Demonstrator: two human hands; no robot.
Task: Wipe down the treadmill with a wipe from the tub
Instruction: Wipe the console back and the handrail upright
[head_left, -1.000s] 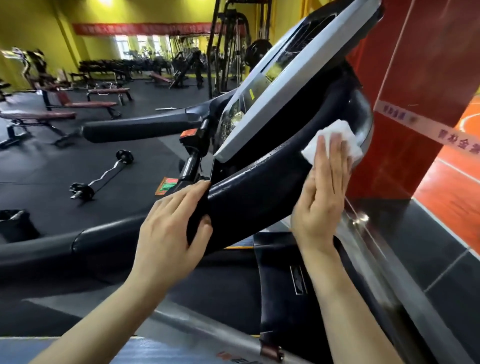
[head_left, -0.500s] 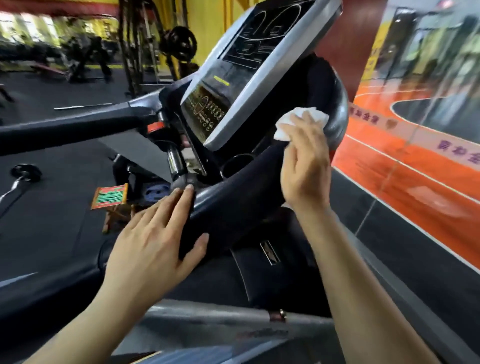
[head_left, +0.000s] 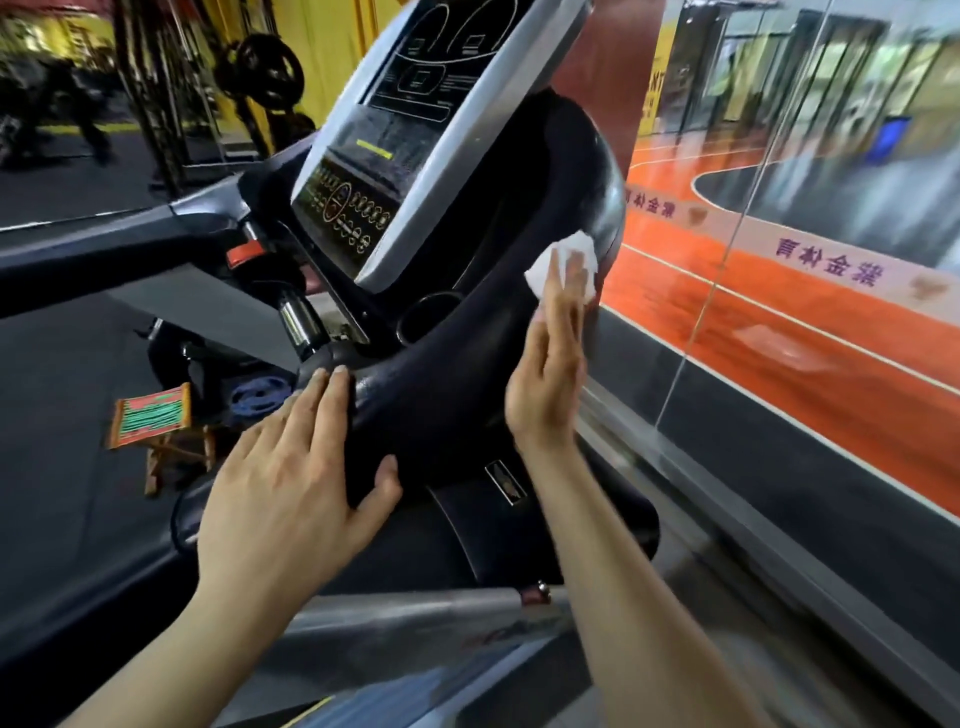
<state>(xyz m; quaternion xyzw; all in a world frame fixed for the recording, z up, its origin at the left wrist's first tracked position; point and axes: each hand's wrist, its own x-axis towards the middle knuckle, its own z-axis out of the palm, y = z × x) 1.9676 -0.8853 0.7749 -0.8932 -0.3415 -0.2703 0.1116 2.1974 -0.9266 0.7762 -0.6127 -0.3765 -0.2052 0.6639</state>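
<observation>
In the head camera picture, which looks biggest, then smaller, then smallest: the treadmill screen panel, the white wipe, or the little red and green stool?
1. Screen panel, by far the biggest.
2. Stool, in the middle, though it sits farther back, so it may really be bigger than it looks.
3. White wipe, smallest, partly hidden under the right hand.

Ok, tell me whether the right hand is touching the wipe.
Touching. The head view shows the right hand with straight fingers laid flat over the white wipe, pressing it against the treadmill's black handrail.
</observation>
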